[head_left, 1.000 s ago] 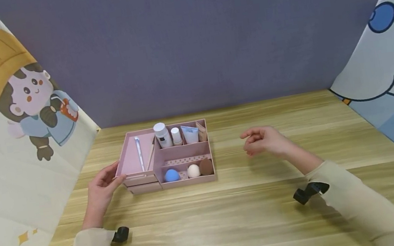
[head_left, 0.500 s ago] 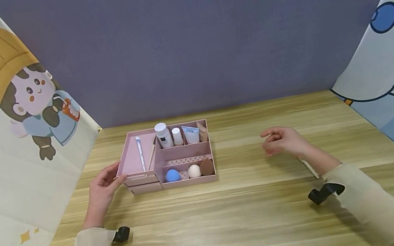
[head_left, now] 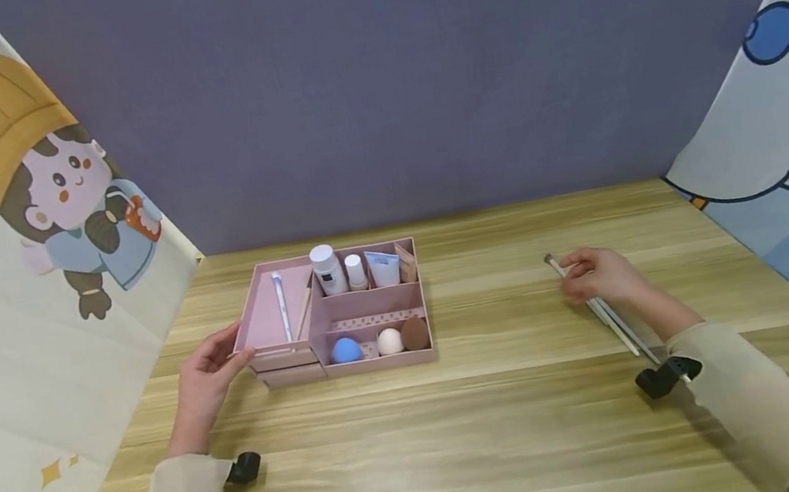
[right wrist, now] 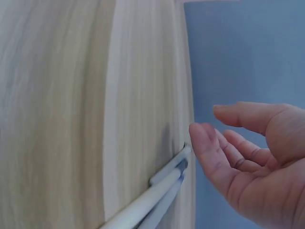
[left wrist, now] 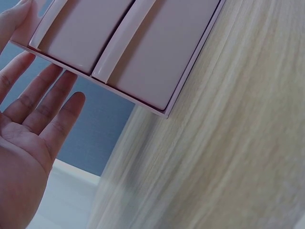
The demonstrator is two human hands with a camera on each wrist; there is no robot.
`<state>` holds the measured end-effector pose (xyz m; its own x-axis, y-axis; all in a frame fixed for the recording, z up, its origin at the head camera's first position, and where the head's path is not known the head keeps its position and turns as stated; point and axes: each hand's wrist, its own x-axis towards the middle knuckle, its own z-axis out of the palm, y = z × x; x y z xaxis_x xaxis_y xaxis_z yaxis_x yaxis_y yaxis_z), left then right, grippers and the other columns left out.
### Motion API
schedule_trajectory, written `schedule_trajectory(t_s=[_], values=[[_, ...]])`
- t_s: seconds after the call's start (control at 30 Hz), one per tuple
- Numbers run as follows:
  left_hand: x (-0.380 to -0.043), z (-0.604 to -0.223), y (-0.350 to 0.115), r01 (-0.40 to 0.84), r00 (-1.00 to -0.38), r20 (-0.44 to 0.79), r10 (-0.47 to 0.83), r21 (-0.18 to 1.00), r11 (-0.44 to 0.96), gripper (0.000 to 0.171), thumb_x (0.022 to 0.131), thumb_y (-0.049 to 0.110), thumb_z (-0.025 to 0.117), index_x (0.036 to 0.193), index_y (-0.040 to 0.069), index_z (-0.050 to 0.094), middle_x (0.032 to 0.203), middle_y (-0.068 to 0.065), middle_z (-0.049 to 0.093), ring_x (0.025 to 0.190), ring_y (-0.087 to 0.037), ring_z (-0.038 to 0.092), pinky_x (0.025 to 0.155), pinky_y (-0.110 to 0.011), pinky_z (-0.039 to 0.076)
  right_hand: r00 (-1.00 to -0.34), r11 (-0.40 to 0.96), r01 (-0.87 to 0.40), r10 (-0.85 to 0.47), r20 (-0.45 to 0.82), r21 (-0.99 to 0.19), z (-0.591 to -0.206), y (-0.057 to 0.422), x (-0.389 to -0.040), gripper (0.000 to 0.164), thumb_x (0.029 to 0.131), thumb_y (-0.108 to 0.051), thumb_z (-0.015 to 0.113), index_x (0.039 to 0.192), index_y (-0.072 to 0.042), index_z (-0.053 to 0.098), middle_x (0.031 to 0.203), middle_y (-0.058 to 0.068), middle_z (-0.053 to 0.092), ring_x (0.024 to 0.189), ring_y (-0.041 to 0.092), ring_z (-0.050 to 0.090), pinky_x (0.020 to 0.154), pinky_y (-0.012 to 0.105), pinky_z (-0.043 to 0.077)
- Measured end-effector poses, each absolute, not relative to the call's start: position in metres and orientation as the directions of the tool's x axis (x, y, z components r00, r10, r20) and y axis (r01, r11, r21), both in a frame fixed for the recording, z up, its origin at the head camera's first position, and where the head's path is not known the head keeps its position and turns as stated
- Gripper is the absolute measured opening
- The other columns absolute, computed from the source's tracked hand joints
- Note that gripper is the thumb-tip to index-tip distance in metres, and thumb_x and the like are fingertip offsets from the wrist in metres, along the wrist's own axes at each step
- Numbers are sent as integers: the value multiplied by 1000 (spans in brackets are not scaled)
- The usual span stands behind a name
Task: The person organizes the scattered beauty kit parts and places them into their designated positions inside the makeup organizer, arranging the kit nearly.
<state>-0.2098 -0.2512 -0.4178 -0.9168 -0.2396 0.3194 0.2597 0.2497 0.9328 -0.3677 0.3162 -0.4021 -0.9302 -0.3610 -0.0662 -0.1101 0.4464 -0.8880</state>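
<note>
A pink cosmetics organizer stands on the wooden table at left of centre. My left hand holds its front left corner, thumb over the rim and fingers along the side; in the left wrist view, two drawer fronts show beside the fingers. Over on the right, several slim makeup brushes lie slanted on the table, one brown tip poking out past the fingers. My right hand is over them. In the right wrist view its thumb and forefinger stand apart beside the brush handles, with nothing between them.
In the organizer are two brushes in the left tray, a white bottle, a smaller white-capped bottle, a blue tube, and blue, cream and brown sponges. A grey-purple panel stands behind.
My right hand has moved right, away from the organizer and over the brushes, which have come into view beneath it. The left hand stays at the organizer's corner.
</note>
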Motion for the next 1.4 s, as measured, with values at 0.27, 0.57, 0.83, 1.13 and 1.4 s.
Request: schedule_trajectory(t_s=[0.27, 0.57, 0.83, 1.13, 1.4], values=[[-210, -419, -253, 270, -914, 333, -231, 926, 264, 40, 91, -1, 71, 129, -6, 61, 116, 18, 67, 106, 3, 62, 87, -11, 50, -944, 574, -116, -317, -90, -811, -408, 328, -374, 51, 84, 5, 67, 126, 23, 44, 93, 22, 64, 66, 17, 66, 58, 30, 60], [-210, -420, -255, 262, -917, 331, -224, 921, 287, 41, 92, 3, 72, 131, -4, 60, 117, 20, 66, 108, 4, 60, 89, -10, 49, -939, 683, -128, -317, -135, -719, -405, 325, -378, 52, 81, 4, 66, 124, 23, 45, 89, 22, 62, 62, 19, 66, 57, 33, 61], [-209, -420, -254, 266, -918, 329, -223, 926, 269, 42, 91, 1, 72, 130, -5, 60, 116, 21, 66, 108, 3, 60, 89, -11, 49, -925, 782, -218, -357, -132, -584, -404, 315, -383, 46, 77, 2, 64, 118, 19, 53, 78, 13, 64, 49, 16, 60, 47, 30, 56], [-210, -419, -254, 257, -919, 326, -223, 922, 288, 42, 91, 3, 71, 131, -5, 59, 117, 20, 66, 108, 4, 60, 89, -11, 49, -918, 807, -170, -338, -207, -565, -403, 307, -383, 47, 76, 4, 65, 120, 18, 54, 70, 10, 63, 54, 15, 60, 48, 31, 58], [-211, -419, -254, 243, -920, 318, -228, 921, 305, 42, 92, 4, 72, 131, -4, 60, 115, 23, 65, 107, 4, 60, 89, -11, 49, -918, 821, -192, -344, -197, -538, -409, 309, -388, 43, 79, -2, 68, 117, 15, 57, 73, 10, 64, 56, 15, 60, 47, 30, 57]])
